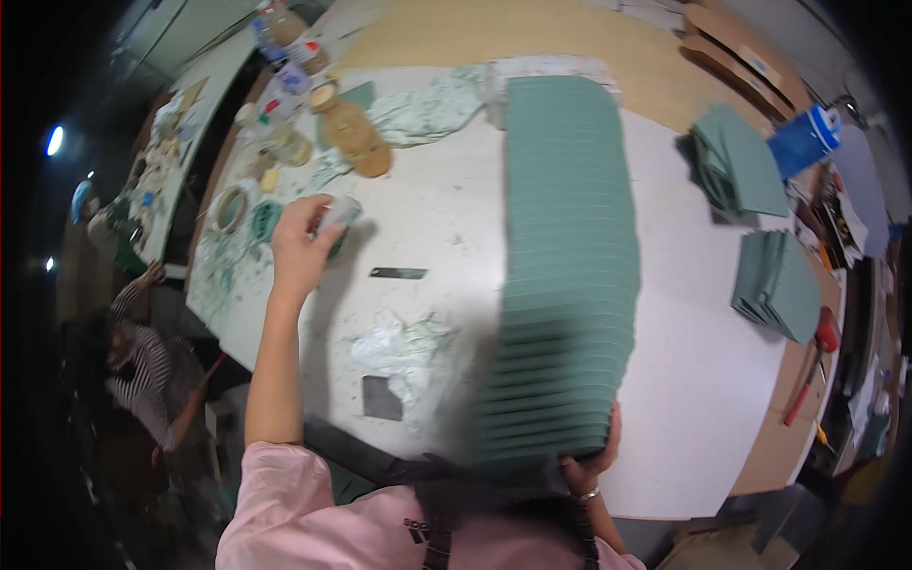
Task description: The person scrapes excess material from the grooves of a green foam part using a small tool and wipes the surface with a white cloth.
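A pale object (339,211) is clamped between fingers of the left hand (302,237); the green stack (570,209) is touched at its near end by the right hand (602,454), whose grip cannot be told.

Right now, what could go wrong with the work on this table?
The right hand is at the near end of the long row of overlapping green sheets; a push there might skew their spacing.
The left hand holds a small pale-and-green object near an amber bottle; a careless reach could knock the bottle.
A dark flat strip lies between the left hand and the row, so a sideways sweep might catch it.
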`<control>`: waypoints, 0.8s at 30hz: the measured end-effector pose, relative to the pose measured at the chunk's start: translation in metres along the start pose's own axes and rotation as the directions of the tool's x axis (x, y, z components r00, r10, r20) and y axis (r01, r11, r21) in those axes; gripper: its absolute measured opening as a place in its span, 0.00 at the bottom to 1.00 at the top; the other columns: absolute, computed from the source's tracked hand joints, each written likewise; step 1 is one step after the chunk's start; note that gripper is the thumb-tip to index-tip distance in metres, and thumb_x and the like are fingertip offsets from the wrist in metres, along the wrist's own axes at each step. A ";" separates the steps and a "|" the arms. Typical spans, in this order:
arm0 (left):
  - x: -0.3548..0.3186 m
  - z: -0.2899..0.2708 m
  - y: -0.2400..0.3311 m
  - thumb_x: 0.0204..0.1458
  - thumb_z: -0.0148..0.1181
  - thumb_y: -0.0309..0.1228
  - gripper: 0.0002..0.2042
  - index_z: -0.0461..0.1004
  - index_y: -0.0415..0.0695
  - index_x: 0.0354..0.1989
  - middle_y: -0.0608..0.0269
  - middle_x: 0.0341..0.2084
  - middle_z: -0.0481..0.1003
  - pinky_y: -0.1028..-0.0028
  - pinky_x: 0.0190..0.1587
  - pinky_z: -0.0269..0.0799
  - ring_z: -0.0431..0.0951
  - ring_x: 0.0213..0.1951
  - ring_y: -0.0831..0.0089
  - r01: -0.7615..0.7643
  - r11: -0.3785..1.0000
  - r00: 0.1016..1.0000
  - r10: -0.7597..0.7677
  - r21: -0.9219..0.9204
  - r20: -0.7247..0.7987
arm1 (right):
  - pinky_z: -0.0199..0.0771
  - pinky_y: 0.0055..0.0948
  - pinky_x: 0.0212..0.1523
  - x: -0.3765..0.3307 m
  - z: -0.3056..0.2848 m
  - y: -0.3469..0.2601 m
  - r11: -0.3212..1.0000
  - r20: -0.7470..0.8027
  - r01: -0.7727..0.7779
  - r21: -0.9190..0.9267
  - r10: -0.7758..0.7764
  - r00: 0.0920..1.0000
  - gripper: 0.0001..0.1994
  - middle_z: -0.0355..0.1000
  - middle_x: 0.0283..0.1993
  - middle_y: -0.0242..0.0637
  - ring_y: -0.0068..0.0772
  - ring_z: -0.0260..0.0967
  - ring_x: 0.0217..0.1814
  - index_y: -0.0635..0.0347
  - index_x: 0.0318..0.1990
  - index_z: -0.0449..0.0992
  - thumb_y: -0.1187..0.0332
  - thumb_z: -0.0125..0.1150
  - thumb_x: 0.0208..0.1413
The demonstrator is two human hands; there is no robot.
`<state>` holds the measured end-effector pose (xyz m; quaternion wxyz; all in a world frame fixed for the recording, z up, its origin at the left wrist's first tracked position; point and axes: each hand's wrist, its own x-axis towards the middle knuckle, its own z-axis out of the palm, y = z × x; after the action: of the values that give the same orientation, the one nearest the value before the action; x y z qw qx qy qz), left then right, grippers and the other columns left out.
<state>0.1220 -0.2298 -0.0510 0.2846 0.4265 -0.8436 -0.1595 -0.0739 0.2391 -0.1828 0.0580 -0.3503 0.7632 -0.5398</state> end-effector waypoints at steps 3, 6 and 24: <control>-0.016 -0.031 -0.054 0.47 0.67 0.25 0.09 0.75 0.41 0.35 0.66 0.27 0.72 0.72 0.35 0.69 0.70 0.29 0.74 0.241 0.969 0.950 -0.246 -0.052 -0.194 | 0.60 0.51 0.69 -0.001 -0.004 -0.003 0.998 0.018 -0.049 -0.033 0.049 0.999 0.55 0.58 0.71 0.61 0.59 0.60 0.71 0.71 0.71 0.54 0.36 0.68 0.46; -0.033 -0.033 -0.109 0.46 0.68 0.26 0.10 0.73 0.41 0.34 0.62 0.26 0.73 0.71 0.36 0.70 0.72 0.29 0.70 0.321 0.941 0.935 -0.297 0.105 -0.193 | 0.60 0.49 0.69 -0.001 0.000 -0.006 0.998 0.017 -0.045 -0.033 0.046 0.999 0.56 0.59 0.71 0.59 0.56 0.60 0.71 0.72 0.70 0.54 0.35 0.68 0.45; -0.136 -0.017 0.040 0.45 0.69 0.26 0.21 0.76 0.42 0.50 0.55 0.44 0.79 0.63 0.49 0.75 0.79 0.44 0.55 -0.035 0.986 0.938 0.088 -0.162 0.335 | 0.62 0.45 0.68 0.004 0.005 -0.007 0.994 -0.066 -0.080 0.081 0.086 0.994 0.60 0.63 0.67 0.56 0.49 0.64 0.68 0.75 0.69 0.57 0.28 0.68 0.42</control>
<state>0.1719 -0.0963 -0.0642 0.1710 0.3427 -0.8783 -0.2863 -0.0718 0.2318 -0.1774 0.0674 -0.2968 0.7570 -0.5782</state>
